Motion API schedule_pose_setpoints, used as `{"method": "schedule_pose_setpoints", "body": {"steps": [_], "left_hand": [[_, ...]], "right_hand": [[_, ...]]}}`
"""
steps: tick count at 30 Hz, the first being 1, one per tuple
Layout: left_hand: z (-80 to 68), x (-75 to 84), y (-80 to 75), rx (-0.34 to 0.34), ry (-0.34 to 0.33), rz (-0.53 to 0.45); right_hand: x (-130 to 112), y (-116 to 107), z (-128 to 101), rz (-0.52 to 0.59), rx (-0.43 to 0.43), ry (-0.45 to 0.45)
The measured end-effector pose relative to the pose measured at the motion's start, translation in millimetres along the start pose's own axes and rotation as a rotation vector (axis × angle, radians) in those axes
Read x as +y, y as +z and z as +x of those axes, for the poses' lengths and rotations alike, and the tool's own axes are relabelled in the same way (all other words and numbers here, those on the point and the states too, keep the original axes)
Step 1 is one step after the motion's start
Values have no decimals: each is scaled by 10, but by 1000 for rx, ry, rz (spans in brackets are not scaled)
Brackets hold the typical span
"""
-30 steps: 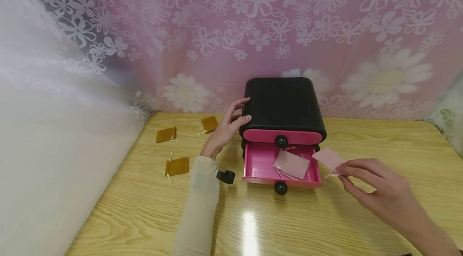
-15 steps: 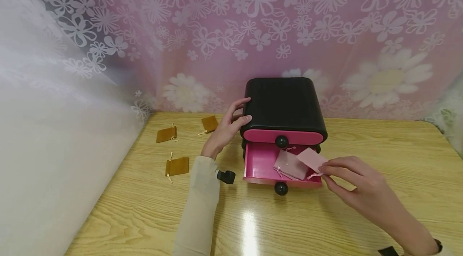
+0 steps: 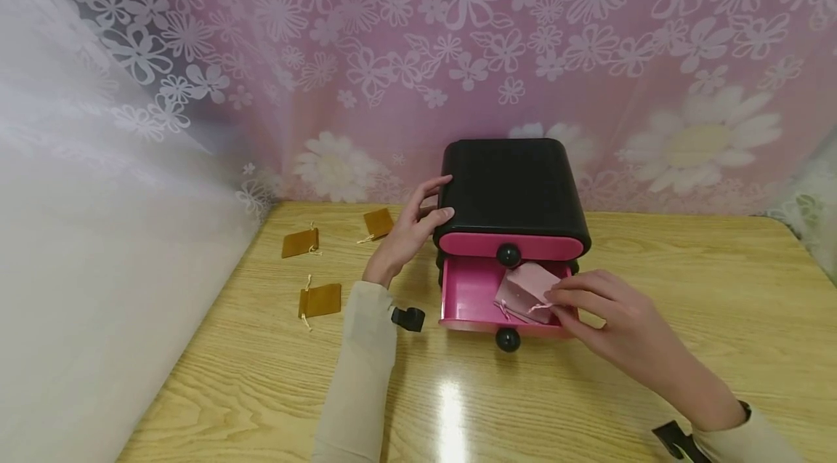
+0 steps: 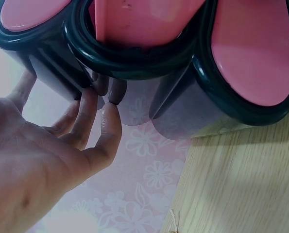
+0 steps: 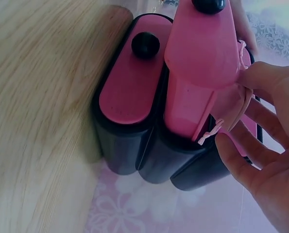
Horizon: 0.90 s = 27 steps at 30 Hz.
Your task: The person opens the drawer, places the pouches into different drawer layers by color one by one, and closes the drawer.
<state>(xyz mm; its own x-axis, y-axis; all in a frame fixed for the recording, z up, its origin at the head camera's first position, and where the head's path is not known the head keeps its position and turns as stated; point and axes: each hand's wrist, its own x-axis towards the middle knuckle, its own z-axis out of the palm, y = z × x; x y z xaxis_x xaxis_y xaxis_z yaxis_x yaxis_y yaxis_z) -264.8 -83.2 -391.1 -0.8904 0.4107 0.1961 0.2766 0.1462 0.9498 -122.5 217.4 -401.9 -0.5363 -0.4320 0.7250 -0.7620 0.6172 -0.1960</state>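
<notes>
With the black drawer unit (image 3: 510,187) as the clock's centre and the head view's top as twelve, a wood-grain table (image 3: 229,383) is stretching beneath it, catching a white glare (image 3: 451,416) toward seven o'clock. A pink flower-printed curtain (image 3: 392,27) is hanging at twelve, a whitish sheet (image 3: 98,267) at nine. Three brown drawstring pouches (image 3: 300,243) are lying on the wood, two near nine, one between eight and nine. The left hand (image 3: 407,239) is pressing the unit's nine-o'clock side, fingers spread. At six, a pink drawer (image 3: 466,292) is standing open, holding a mauve pouch (image 3: 513,297). From four o'clock, the right hand (image 3: 617,317) is pinching a pale pink drawstring pouch (image 3: 535,276) by its corded end, over the drawer at five; whether both pouches are touching, I cannot tell.
</notes>
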Motion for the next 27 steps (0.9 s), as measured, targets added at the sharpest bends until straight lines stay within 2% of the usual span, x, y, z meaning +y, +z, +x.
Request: {"method": "schedule_pose_setpoints", "body": {"steps": [14,27], "left_hand": [[8,-11,-11,1,-2,-3],[1,-8,-9,-11,5,-13]], "right_hand": [[21,167,185,47,-12,-50],[7,295,254,109,-16,-71]]}}
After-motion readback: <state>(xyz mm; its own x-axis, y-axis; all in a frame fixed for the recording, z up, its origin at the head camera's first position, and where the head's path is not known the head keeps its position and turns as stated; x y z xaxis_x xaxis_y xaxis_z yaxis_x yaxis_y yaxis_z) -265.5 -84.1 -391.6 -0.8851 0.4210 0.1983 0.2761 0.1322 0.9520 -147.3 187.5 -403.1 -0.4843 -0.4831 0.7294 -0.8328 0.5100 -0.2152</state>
